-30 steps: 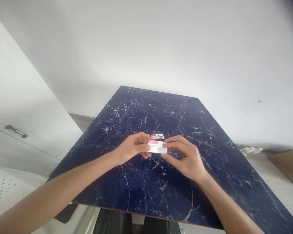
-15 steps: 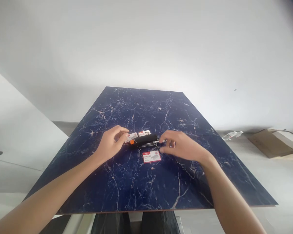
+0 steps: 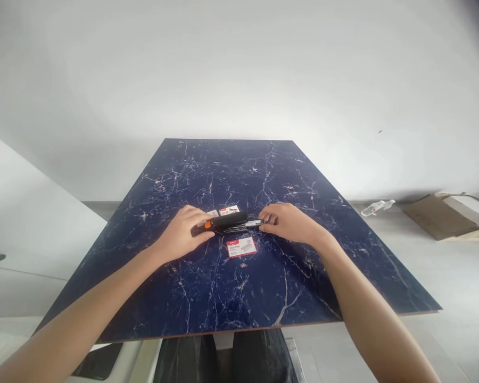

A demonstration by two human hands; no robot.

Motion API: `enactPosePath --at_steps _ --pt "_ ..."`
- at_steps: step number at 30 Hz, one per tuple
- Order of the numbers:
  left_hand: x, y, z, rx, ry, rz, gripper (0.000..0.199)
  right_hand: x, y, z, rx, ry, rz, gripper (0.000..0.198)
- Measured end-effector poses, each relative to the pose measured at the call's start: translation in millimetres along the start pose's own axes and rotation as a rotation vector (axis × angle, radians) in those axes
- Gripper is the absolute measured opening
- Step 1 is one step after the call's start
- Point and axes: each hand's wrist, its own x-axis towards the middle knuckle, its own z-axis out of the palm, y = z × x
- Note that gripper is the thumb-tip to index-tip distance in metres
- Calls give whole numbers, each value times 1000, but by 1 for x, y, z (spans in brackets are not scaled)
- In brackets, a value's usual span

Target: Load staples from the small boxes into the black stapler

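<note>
A black stapler (image 3: 232, 218) with an orange patch lies across the table, its silvery metal channel (image 3: 249, 224) sticking out to the right. My left hand (image 3: 182, 230) is closed round the stapler's left end, thumb on the near side. At the other end, the fingers of my right hand (image 3: 289, 221) pinch the tip of the metal channel. Just in front of the stapler lies a small red-and-white box (image 3: 241, 248) with printing on it. Behind it a second small white box (image 3: 229, 210) shows, partly covered by the stapler and my left hand.
The dark blue marbled table (image 3: 223, 170) reaches to a pale wall (image 3: 239, 69). On the floor to the right are a clear plastic bottle (image 3: 377, 207) and a brown cardboard box (image 3: 433, 218). My legs are under the near table edge.
My left hand has moved onto the stapler's left end and closed on it. My right hand has closed on the metal channel's tip. The whole view has shifted slightly.
</note>
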Motion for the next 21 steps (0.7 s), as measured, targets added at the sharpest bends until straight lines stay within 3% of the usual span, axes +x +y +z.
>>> enactPosePath --at_steps 2,5,8,11,14,17,21 --pt "-1 1 -1 10 72 42 30 -5 -12 -4 3 43 -29 19" --pt "-5 7 0 1 206 157 14 -12 -31 1 69 -94 -171 19" --pt "-11 18 4 -29 175 223 10 -14 -43 14 63 -191 -257 16" --pt "-14 35 8 -150 -37 45 31 -12 -47 21 121 -92 -273 19" --pt "-14 49 10 -508 -198 -193 52 -10 -50 24 257 31 -300 23" --pt "-13 53 8 -911 -190 -297 52 -10 -55 28 399 115 -275 24" --pt "-10 48 2 -1103 -164 -322 48 -9 -57 38 527 168 -245 29"
